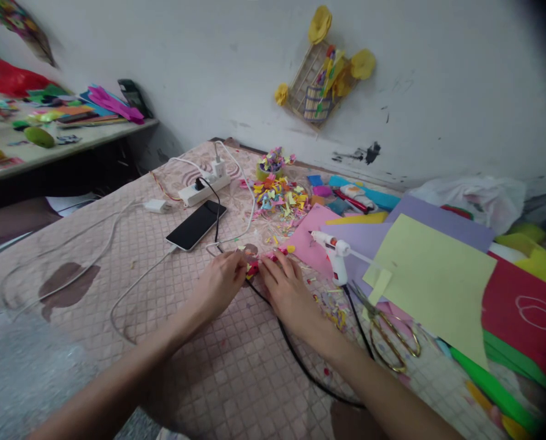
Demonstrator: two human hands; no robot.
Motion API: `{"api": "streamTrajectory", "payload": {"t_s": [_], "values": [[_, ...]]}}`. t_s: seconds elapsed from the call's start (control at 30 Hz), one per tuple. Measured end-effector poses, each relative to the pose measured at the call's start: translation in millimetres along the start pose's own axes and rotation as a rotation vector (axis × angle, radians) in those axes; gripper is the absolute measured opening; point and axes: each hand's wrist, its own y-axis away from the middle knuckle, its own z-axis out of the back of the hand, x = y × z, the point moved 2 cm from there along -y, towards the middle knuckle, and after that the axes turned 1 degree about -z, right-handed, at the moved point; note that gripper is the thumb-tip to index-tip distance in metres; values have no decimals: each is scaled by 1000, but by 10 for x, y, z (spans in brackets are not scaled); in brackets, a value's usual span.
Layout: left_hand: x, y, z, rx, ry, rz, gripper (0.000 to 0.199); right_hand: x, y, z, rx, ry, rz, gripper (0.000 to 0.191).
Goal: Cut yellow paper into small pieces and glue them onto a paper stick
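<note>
Bare left hand (227, 272) and right hand (286, 287) meet over the pale-pink, quilted-cloth surface (236, 360); both grips pinched on a small pink-and-yellow paper piece (253, 269) between them. To the right, white plastic glue gun (339, 264) over a lilac paper sheet (369, 235). Beyond: flat black smartphone (196, 225), left; heap of multicoloured paper clippings (282, 197), farther; yellow-flowered lattice ornament (306, 70) on the wall (200, 61).
</note>
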Motion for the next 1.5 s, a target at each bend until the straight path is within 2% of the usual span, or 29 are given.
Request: {"api": "streamTrajectory", "payload": {"t_s": [0.37, 0.87, 1.5], "values": [[-59, -25, 15, 17, -22, -24, 14, 11, -4, 24, 1, -1, -7, 42], [-114, -37, -5, 28, -203, -66, 15, 10, -10, 5, 0, -2, -1, 42], [-144, 6, -1, 31, -138, -138, 14, 21, -20, 36, 30, -13, -11, 42]]}}
